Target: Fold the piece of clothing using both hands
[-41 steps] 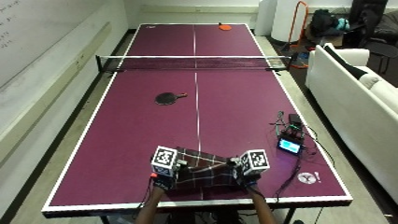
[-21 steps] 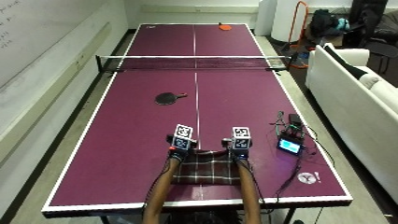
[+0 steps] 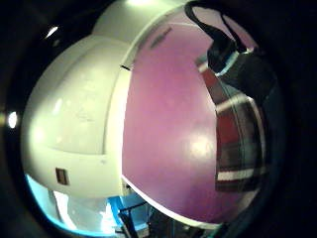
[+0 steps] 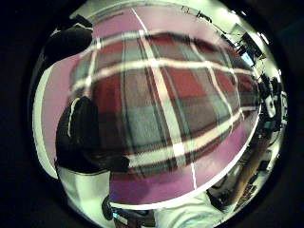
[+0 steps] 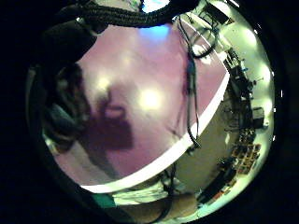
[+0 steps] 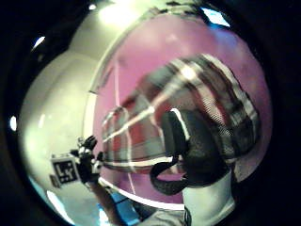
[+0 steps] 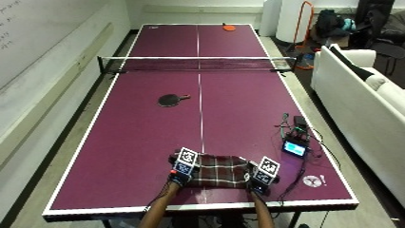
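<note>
Folding looks mostly done imo: plaid cloth [image 7: 217, 170] sits as a compact bundle near the table [image 7: 145, 142] front edge. Left hand [image 7: 181, 174] and right hand [image 7: 261, 182] flank its ends, touching it; can't tell finger state. Maybe one fold/flattening left.

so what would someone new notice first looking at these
First the big purple table tennis table, with its net stretched across the middle. Near its front edge lies a folded plaid garment, red and grey with white lines, with the left hand at one end and the right hand at the other. A black paddle lies alone further up the table, and a small device with a lit screen sits towards the right edge.
</note>
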